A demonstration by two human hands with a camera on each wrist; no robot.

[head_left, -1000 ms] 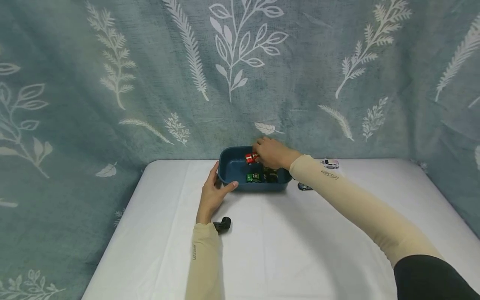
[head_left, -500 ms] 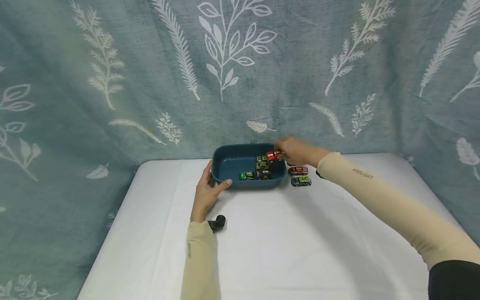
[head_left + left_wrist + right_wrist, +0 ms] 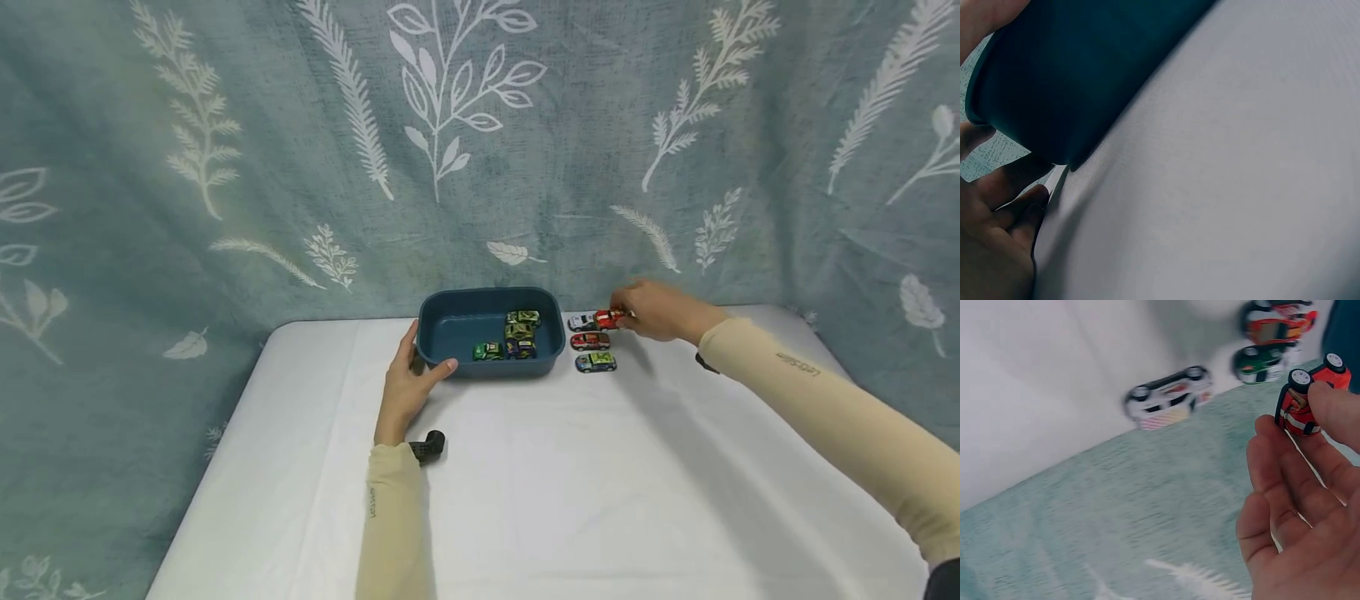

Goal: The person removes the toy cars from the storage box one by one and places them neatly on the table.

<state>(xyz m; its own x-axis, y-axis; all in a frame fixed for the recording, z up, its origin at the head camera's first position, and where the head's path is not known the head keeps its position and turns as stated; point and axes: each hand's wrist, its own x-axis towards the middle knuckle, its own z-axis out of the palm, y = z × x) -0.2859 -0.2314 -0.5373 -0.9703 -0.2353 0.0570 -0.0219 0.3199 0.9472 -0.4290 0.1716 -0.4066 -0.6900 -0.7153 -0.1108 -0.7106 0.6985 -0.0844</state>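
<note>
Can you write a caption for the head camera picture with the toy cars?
Right hand holds a red toy car beside three parked cars while left hand steadies the blue tub.

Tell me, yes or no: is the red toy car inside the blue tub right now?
No: the right hand pinches the red toy car outside the blue tub.
</note>
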